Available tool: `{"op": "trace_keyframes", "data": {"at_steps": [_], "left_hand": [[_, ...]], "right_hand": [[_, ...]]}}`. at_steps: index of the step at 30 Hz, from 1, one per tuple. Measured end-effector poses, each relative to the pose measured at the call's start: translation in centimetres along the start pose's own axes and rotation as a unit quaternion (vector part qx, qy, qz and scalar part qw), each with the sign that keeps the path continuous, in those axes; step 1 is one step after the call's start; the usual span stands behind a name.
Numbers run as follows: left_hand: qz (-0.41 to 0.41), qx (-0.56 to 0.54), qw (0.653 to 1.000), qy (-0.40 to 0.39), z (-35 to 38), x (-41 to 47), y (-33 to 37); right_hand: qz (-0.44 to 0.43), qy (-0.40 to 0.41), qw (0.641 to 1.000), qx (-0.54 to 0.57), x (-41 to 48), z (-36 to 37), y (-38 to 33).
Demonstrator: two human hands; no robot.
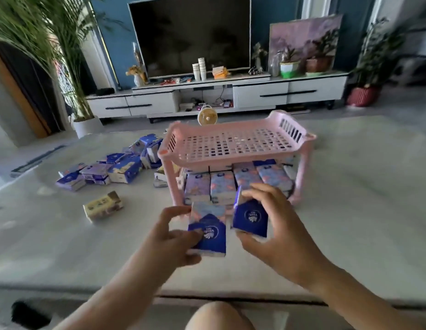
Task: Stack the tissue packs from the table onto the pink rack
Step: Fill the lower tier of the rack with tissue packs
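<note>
Though hands (178,236) blurred, lower packs (221,184) half-hidden.

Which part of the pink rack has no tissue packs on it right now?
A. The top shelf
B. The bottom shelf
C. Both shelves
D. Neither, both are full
A. The top shelf of the pink rack shows only its bare holes, while rows of tissue packs sit on the shelf below it.
</note>
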State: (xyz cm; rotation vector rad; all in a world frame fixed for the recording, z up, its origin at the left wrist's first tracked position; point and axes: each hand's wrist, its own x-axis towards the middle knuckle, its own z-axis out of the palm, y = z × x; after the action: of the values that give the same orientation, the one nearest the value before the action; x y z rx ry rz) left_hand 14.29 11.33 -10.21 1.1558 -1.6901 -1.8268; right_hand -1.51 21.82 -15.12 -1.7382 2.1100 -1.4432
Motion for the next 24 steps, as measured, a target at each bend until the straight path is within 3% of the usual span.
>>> {"op": "trace_keyframes", "data": {"at_steps": [6,15,20,24], "left_hand": [[0.103,0.027,0.994,0.036,5.5,1.8,1.2],[0.165,0.139,0.969,0.122,9.3,7.0,1.6],[0.282,0.398,0.864,0.123,9.8,7.6,0.7],[0.308,0.562,0.758,0.119,9.1,7.7,0.2]], "right_hand": [[-0.010,0.029,0.992,-0.120,3.0,-1.9,3.3],[-0.017,-0.046,0.948,-0.314,5.3,-2.1,5.8],[-0.070,0.018,0.935,-0.348,4.3,-1.9,6.5],[-0.068,0.067,0.935,-0.342,3.9,-1.5,6.9]]}}
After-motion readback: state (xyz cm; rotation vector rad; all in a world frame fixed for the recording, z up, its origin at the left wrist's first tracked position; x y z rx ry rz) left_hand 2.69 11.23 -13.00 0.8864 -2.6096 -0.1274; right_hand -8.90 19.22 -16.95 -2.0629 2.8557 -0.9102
